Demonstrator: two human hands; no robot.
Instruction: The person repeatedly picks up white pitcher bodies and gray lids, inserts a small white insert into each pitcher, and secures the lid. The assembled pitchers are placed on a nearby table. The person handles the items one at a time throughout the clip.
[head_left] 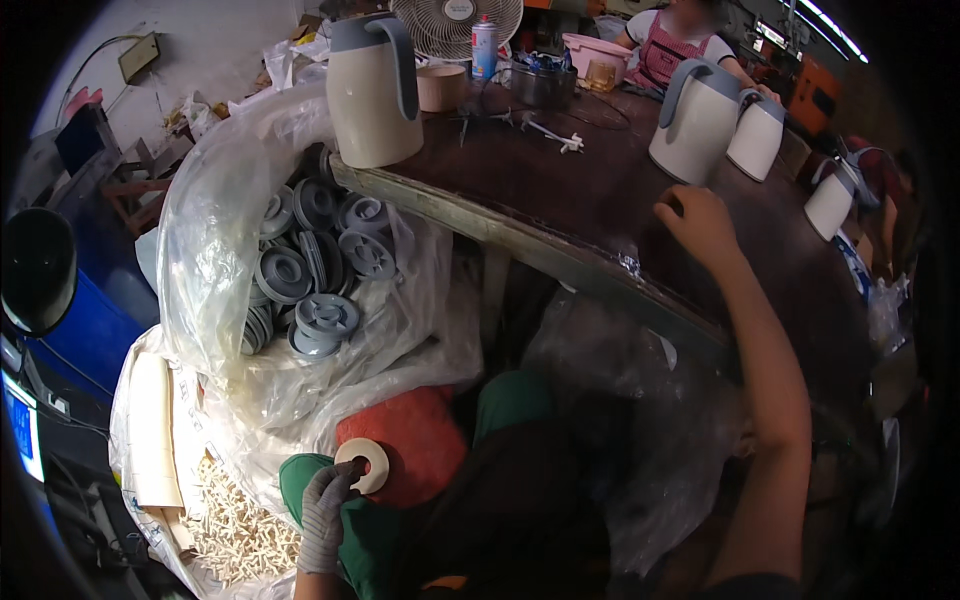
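Below the table's point(560, 200) near edge, I see the gloved left hand point(322, 508) gripping a cream ring point(373, 486), probably light, stiff plastic, best taken by its rim (it looks matte). Above the tabletop, the bare right hand point(700, 225) half-curls, visibly empty, near a smooth, hard-looking jug point(692, 128).

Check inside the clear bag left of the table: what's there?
Round grey lid-like parts, heaped loosely in the clear bag. Anything deeper is covered by the top parts and folded plastic.

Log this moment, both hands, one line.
left hand: gloved, holding cream ring | right hand: bare, curled, over tabletop | nearby: cream-grey jug
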